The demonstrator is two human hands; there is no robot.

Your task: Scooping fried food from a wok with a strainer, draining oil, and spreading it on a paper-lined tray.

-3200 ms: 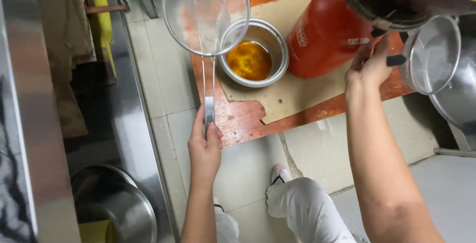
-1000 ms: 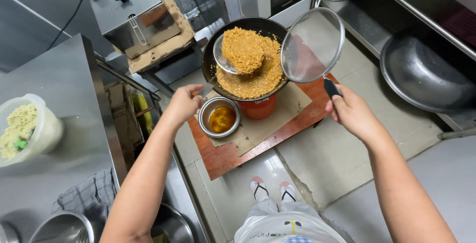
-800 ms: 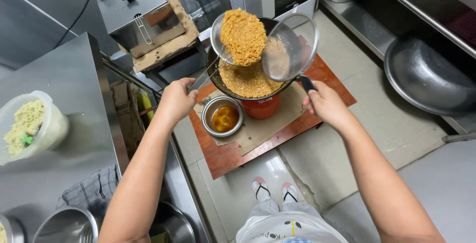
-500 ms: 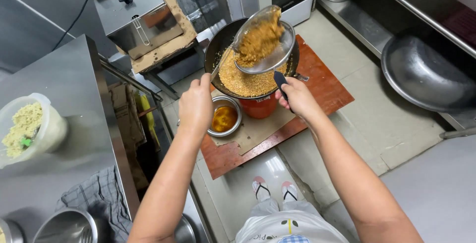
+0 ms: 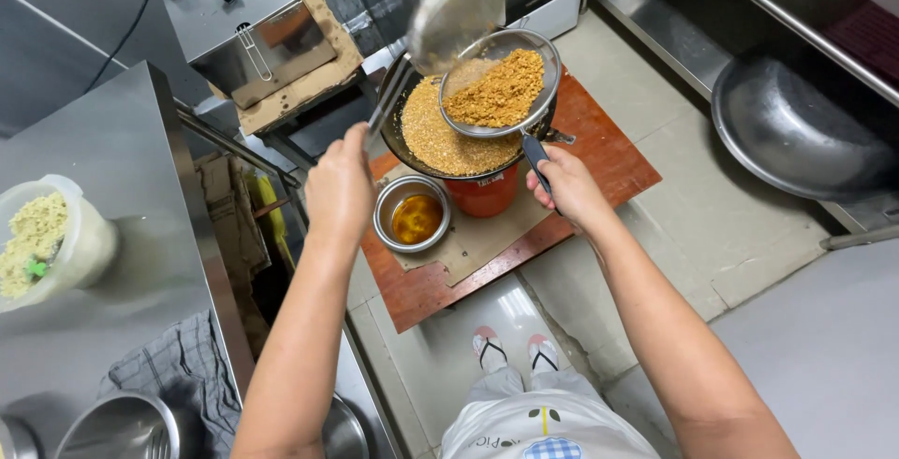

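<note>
- A large steel wok (image 5: 805, 131) is lying on the floor at the right, beside the low steel shelving.
- A steel counter (image 5: 103, 262) is running down the left side, carrying a plastic tub of pale crumbs (image 5: 42, 244) near its left edge and a grey checked cloth (image 5: 178, 375) at its near edge.
- A red wooden board (image 5: 609, 164) is lying on the tiled floor with a sheet of brown cardboard (image 5: 478, 234) over its middle.
- A dark pan (image 5: 449, 136), full of golden fried crumbs, is sitting on an orange-red bucket (image 5: 485, 195) at the board's far edge.
- A round wire strainer (image 5: 496, 89), loaded with darker crumbs, is hovering over the pan's right half.
- A steel ladle (image 5: 454, 9) is being lifted, tilted, above the pan's far rim.
- A small steel bowl of amber oil (image 5: 414, 215) is standing on the cardboard, just left of the bucket.
- The right hand (image 5: 567, 183) is clasping the strainer's dark handle, fingers wrapped around it.
- The left hand (image 5: 339, 187) is closing around the ladle's long handle.
</note>
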